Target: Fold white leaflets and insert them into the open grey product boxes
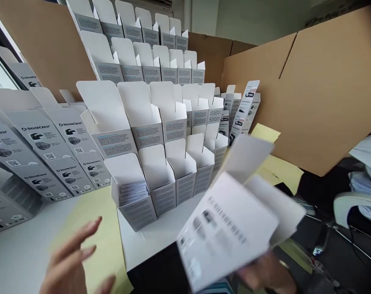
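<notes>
A white printed carton [216, 237] with its flaps standing up is in my right hand [265, 271], tilted and a little blurred, at the lower right. The carton hides most of those fingers. My left hand [76, 261] hovers at the lower left over a yellow sheet [107, 220], fingers spread and holding nothing. Beyond it stands an open carton [139, 214] with a stack of folded paper [132, 192] inside. More open cartons [162, 200] line up to its right, their lids raised.
Tiers of open cartons [114, 143] rise at the back. Stacked grey cartons [63, 171] fill the left side. Large brown cardboard [310, 90] walls the right, with a white chair [341, 204] below it. A few cartons [243, 110] lean near the cardboard.
</notes>
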Demonstrator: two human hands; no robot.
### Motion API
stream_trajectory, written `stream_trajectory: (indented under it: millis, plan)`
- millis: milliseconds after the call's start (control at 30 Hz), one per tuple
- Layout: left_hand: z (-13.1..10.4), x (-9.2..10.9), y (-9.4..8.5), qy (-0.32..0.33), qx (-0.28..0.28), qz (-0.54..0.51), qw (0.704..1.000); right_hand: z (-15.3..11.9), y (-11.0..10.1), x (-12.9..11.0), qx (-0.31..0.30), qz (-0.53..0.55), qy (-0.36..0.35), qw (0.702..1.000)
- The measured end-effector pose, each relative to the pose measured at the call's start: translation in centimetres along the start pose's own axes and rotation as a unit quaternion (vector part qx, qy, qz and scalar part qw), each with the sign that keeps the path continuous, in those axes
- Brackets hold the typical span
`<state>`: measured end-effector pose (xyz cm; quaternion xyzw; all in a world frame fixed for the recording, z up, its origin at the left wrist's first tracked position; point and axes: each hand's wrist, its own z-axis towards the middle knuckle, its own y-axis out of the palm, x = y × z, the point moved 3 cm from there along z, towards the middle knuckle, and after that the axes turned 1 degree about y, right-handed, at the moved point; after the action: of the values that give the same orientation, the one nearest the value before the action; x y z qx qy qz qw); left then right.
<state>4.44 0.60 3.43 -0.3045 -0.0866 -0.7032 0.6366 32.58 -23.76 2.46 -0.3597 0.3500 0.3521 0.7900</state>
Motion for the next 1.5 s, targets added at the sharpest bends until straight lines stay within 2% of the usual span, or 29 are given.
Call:
stream_trajectory:
  millis: [100,167,300,367,433,500,600,700,800,900,1100,1300,1500]
  plan:
    - [4.0,-0.6,0.3,-0.036,0.046,-0.056,0.997,-0.3,-5.7,1.2,0.138,0.014,0.001,0.99]
    - [6.0,-2.0,0.3,-0.066,0.062,-0.071,0.993,0.3,-8.9,2.1,0.221,0.007,0.005,0.975]
    - [8.6,-7.3,0.8,-0.156,0.089,-0.061,0.982,3.0,-13.2,3.7,0.261,0.005,0.02,0.965]
    - [9.6,-10.1,1.4,-0.207,0.076,-0.04,0.975,4.8,-14.8,3.9,0.284,0.01,0.008,0.959]
    - [10.5,-12.3,2.1,-0.234,0.058,-0.019,0.97,6.9,-16.1,3.4,0.308,0.013,-0.018,0.951]
    - [11.0,-13.7,2.8,-0.23,0.053,-0.005,0.972,9.4,-16.9,2.1,0.323,0.013,-0.05,0.945]
    - [11.0,-14.4,3.7,-0.197,0.042,0.008,0.979,13.8,-16.9,-0.7,0.315,0.0,-0.102,0.944]
    - [10.4,-14.3,4.3,-0.156,-0.004,0.022,0.988,18.5,-15.7,-2.8,0.278,-0.015,-0.141,0.95]
    - [9.8,-14.6,4.4,-0.129,-0.044,0.058,0.989,22.2,-14.1,-2.9,0.264,0.004,-0.168,0.95]
    - [9.5,-15.3,4.4,-0.12,-0.057,0.08,0.988,24.5,-12.7,-1.4,0.254,0.008,-0.182,0.95]
    - [9.3,-16.5,4.7,-0.141,-0.085,0.074,0.984,25.7,-11.9,1.0,0.253,-0.062,-0.155,0.953]
    - [9.1,-16.5,4.8,-0.164,-0.09,0.068,0.98,25.8,-12.7,0.9,0.28,-0.06,-0.162,0.944]
    - [9.2,-16.5,5.0,-0.148,-0.096,0.077,0.981,25.6,-12.0,0.7,0.216,-0.073,-0.112,0.967]
